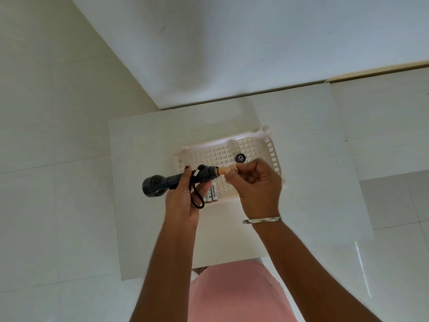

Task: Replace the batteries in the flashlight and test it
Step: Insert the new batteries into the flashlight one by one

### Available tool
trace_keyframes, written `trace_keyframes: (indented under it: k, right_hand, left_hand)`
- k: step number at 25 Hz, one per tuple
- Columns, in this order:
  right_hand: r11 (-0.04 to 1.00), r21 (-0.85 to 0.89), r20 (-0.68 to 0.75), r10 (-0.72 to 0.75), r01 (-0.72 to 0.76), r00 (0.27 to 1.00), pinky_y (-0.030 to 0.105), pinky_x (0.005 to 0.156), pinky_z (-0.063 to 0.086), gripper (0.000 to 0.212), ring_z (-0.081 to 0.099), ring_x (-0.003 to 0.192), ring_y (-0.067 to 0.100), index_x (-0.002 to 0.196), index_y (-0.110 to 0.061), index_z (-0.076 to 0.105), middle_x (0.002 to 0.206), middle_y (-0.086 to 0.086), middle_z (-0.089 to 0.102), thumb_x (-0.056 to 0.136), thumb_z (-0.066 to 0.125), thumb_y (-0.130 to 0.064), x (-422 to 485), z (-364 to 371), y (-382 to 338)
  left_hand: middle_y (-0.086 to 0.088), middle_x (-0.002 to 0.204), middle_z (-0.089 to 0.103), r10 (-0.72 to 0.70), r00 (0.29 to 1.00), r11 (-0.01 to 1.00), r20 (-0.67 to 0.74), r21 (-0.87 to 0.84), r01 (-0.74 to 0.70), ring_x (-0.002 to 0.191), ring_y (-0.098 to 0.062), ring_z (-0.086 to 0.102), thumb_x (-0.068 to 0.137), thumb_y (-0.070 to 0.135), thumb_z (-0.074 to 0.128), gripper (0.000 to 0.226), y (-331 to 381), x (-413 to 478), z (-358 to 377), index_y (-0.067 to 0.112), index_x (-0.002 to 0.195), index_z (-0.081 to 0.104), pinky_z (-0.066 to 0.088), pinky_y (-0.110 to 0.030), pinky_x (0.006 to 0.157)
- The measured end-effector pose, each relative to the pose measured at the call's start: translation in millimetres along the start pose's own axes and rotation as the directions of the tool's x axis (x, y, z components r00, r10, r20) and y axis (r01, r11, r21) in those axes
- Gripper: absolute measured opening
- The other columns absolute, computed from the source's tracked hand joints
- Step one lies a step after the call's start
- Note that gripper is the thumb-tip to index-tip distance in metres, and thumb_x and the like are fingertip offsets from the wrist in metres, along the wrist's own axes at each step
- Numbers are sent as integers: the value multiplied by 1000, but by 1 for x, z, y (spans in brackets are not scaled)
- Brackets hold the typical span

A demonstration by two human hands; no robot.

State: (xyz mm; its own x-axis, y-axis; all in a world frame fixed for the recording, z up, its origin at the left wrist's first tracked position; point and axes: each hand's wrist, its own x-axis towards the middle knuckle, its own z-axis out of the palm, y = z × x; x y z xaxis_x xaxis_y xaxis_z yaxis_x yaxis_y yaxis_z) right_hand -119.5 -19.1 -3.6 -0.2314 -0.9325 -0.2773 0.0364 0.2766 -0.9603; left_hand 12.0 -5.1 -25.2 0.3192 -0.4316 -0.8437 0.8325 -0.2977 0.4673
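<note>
A black flashlight (162, 183) lies level in the grip of my left hand (185, 201), its lens end pointing left and its open tail pointing right. A black wrist strap (197, 201) dangles from it. My right hand (257, 184) pinches a pale orange battery (226, 170) that sticks halfway out of the open tail. The black tail cap (240, 158) lies in the white basket tray (271, 147). Below the flashlight, white batteries (212, 194) lie in the tray, partly hidden by my left hand.
The tray sits on a small white table (139, 159) over a pale tiled floor (46, 205). A white wall (232, 43) rises behind. A silver bangle (261, 220) circles my right wrist. Pink clothing (236, 293) shows at the bottom.
</note>
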Motion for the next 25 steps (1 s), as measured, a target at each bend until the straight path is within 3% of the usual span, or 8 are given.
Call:
trace_keyframes:
  k: [3, 6, 8, 13, 16, 18, 21, 25]
  right_hand:
    - [991, -97, 42, -85, 89, 995, 24, 63, 59, 22, 68, 60, 12, 71, -7, 61, 68, 6, 68, 69, 78, 8, 3, 0, -2]
    - [974, -167, 73, -145, 155, 987, 27, 64, 60, 20, 69, 61, 14, 71, -6, 62, 67, 4, 69, 69, 79, 5, 5, 0, 1]
    - [961, -208, 87, -168, 183, 982, 29, 64, 60, 19, 70, 62, 13, 71, -8, 62, 67, 2, 69, 70, 78, 2, 6, 2, 4]
    - [963, -186, 75, -186, 197, 980, 17, 63, 56, 21, 70, 65, 6, 75, -16, 61, 74, -9, 69, 73, 78, -4, 2, 5, 13]
    - [957, -175, 40, -227, 230, 973, 14, 65, 55, 19, 70, 68, 4, 80, -15, 61, 77, -9, 69, 76, 78, -8, -1, 1, 18]
    - [961, -170, 9, -220, 218, 975, 20, 68, 57, 18, 70, 73, 5, 84, -13, 61, 80, -7, 70, 79, 77, -12, -2, -1, 22]
    - [955, -185, -76, -247, 230, 966, 18, 71, 56, 15, 69, 80, 3, 87, -14, 60, 84, -8, 69, 81, 74, -13, -7, 1, 29]
    - [981, -85, -156, -188, 176, 970, 19, 73, 56, 9, 68, 88, 9, 91, -13, 61, 91, 3, 69, 86, 69, -13, -12, 8, 36]
  left_hand:
    - [-16, 101, 68, 8, 1000, 1000, -17, -6, -8, 65, -22, 75, 90, 12, 63, 10, 1, 0, 0, 6, 95, 56, 60, -32, 50]
    - [-17, 109, 66, -1, 1000, 1000, -21, -27, 1, 64, -22, 75, 91, 12, 61, 9, 1, 0, 0, 7, 96, 56, 61, -33, 51]
    - [-20, 115, 63, -16, 1000, 1000, -22, -26, 16, 63, -22, 75, 92, 12, 60, 8, -1, -1, -1, 8, 98, 55, 62, -35, 56]
    - [-21, 121, 61, -29, 999, 1000, -13, 6, 29, 65, -24, 75, 93, 12, 59, 10, -7, -2, 1, 10, 100, 53, 59, -41, 69]
    - [-20, 116, 63, -7, 1000, 1000, -15, 29, 7, 64, -24, 75, 92, 10, 60, 18, -7, -1, 4, 6, 107, 52, 63, -37, 61]
    - [-21, 115, 64, -2, 1000, 999, -22, 44, 3, 64, -24, 75, 90, 9, 62, 28, -9, -1, 6, 3, 115, 51, 62, -36, 54]
    - [-23, 121, 63, -55, 998, 998, -22, 25, 55, 71, -26, 74, 90, 9, 62, 28, -15, -3, 9, 4, 116, 51, 61, -34, 51]
    - [-24, 123, 62, -100, 995, 995, -11, -27, 100, 76, -29, 73, 90, 9, 62, 36, -22, -2, 15, 5, 123, 48, 61, -35, 50]
